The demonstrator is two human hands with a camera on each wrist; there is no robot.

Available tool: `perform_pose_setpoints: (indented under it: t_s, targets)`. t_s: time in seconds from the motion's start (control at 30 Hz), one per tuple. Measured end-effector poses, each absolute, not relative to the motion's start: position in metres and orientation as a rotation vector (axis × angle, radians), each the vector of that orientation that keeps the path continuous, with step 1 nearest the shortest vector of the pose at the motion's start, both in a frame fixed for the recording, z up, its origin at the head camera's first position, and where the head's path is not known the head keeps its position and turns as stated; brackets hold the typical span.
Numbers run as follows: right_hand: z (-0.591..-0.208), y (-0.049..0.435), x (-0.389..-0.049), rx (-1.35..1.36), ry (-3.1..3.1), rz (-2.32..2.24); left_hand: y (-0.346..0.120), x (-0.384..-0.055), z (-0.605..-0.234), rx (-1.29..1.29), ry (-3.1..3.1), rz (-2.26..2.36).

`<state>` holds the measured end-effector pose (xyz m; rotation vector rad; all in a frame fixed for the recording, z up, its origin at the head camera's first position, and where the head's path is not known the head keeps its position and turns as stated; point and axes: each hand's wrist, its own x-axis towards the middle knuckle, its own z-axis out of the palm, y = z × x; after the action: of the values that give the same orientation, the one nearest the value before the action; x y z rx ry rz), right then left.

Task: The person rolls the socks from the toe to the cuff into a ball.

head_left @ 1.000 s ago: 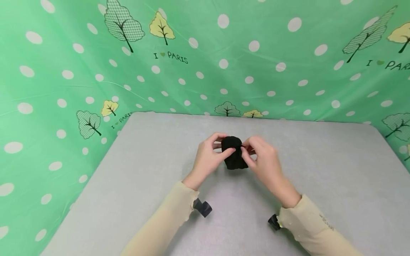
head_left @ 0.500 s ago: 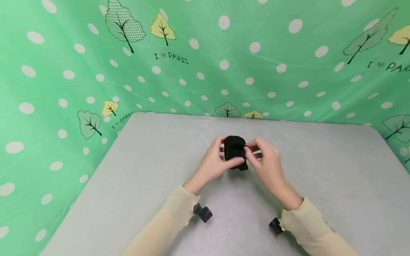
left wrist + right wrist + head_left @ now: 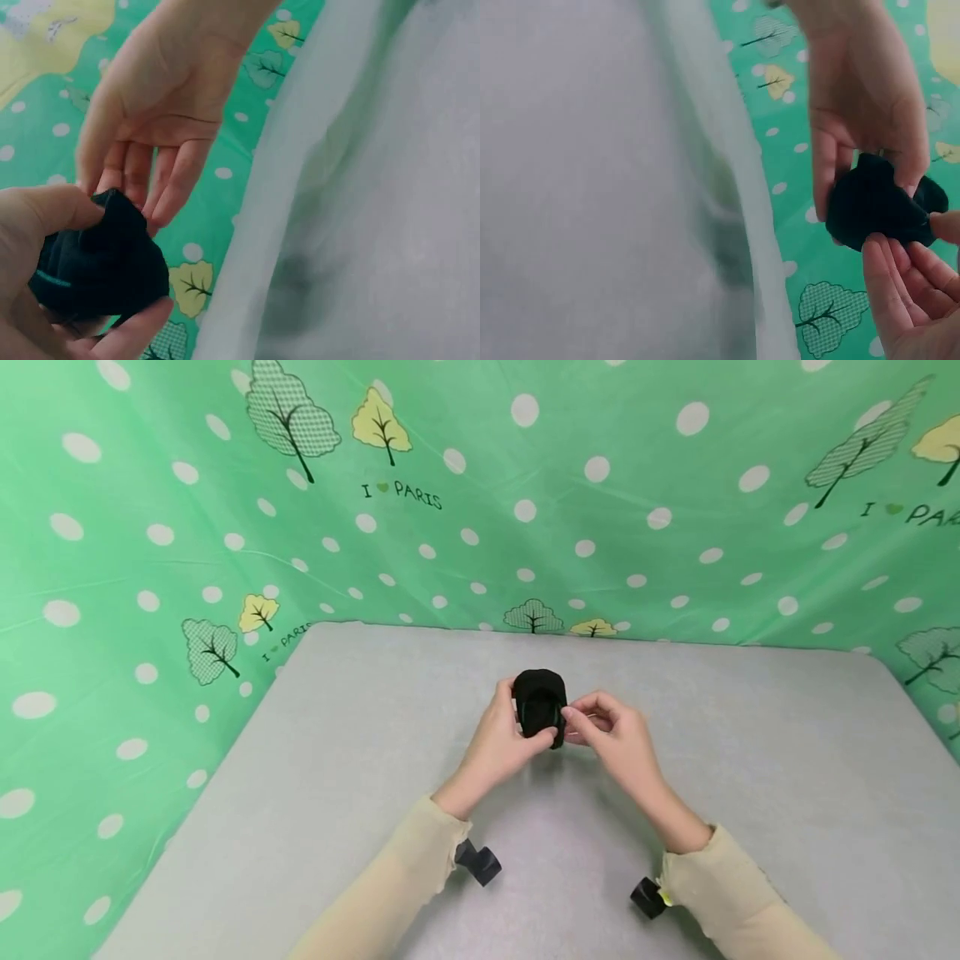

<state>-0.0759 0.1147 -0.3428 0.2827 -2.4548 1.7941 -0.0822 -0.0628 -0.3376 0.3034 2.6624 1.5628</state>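
Observation:
A small, soft black cloth piece (image 3: 538, 687) (image 3: 112, 262) (image 3: 874, 206), hollow like a pouch or folded sock, is held above the table between both hands. Its opening faces the head camera, and a thin teal line shows on it in the left wrist view. My left hand (image 3: 491, 752) (image 3: 870, 82) grips it from the left, thumb at the lower front edge and fingers behind. At the right edge, my right hand (image 3: 622, 743) (image 3: 169, 90) pinches the cloth between thumb and fingertips. The cloth's exact kind cannot be told.
Beneath the hands lies a grey table (image 3: 360, 710). A green dotted sheet (image 3: 480, 485) with printed trees hangs behind and to the left. Black wrist-worn devices (image 3: 483, 864) stick out from the cream sleeves (image 3: 397, 877).
The cloth has turned and spread, so its hollow inside now shows. It has risen slightly and shifted left in the last half second. The left thumb has moved down to its lower edge.

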Motion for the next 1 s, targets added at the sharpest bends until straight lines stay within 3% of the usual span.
perform_pose_setpoints:
  t_s: [0.23,0.73,1.0]
  targets:
    - [-0.344,0.117,-0.076,0.297,-2.395,1.903,-0.061,-0.082,-0.336,0.325,2.614,1.556]
    - [-0.336,0.109,-0.074,0.340,-2.679,1.174,-0.065,-0.088,-0.340,0.247,2.314,1.790]
    - [-0.341,0.111,-0.072,0.552,-2.663,1.438,-0.071,-0.097,-0.343,0.228,2.581,1.783]
